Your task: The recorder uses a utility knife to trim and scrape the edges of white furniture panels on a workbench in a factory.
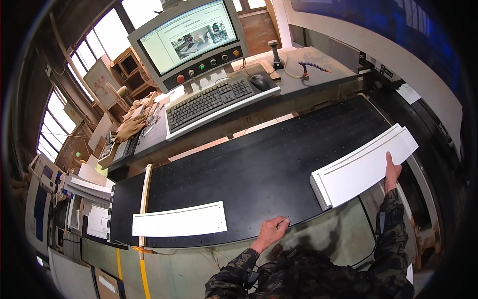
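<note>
A stack of white panels (pixel 368 162) lies slantwise on the right end of the black table (pixel 239 164). My right hand (pixel 392 172) grips the near right edge of the top panel, its thumb lying on the white face and its fingers hidden beneath. Close to the table's front edge is my left hand (pixel 273 231), its fingers curled in; whatever they may hold is too small or hidden to make out. To its left another white panel (pixel 180 219) rests flat, with small holes near its right end.
A wooden strip (pixel 146 192) crosses the table's left part. Behind the table stand a keyboard (pixel 209 102), a mouse (pixel 259 82), a monitor (pixel 186 37) with buttons, and a handheld scanner (pixel 275 55). A large machine cover (pixel 388 30) rises at the far right.
</note>
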Demonstrator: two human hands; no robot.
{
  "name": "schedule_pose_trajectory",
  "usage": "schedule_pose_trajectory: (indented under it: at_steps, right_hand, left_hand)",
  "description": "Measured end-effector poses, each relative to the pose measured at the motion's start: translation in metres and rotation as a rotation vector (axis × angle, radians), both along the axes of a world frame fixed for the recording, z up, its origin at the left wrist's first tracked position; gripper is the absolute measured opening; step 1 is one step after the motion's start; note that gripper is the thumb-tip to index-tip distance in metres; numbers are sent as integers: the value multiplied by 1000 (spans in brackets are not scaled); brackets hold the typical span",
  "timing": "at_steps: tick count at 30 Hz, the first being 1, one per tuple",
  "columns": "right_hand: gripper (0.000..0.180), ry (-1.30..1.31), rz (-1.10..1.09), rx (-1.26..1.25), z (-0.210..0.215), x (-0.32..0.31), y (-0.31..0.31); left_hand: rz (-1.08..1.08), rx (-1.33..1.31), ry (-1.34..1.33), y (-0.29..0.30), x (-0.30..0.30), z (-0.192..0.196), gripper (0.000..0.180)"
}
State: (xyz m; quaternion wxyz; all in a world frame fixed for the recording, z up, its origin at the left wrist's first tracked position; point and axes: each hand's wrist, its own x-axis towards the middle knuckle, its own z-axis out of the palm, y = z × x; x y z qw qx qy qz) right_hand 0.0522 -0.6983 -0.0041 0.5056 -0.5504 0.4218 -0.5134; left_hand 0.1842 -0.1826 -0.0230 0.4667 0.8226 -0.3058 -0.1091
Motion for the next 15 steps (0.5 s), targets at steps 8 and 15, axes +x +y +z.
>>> schedule_pose_trajectory:
  at_steps: [8,15]
  right_hand:
    - [49,0,8,-14,3,0,4]
    - [51,-15,25,7,2,0,3]
  left_hand:
    - [31,-91,11,1,-1,4,22]
    - [44,-116,64,3,-1,4,18]
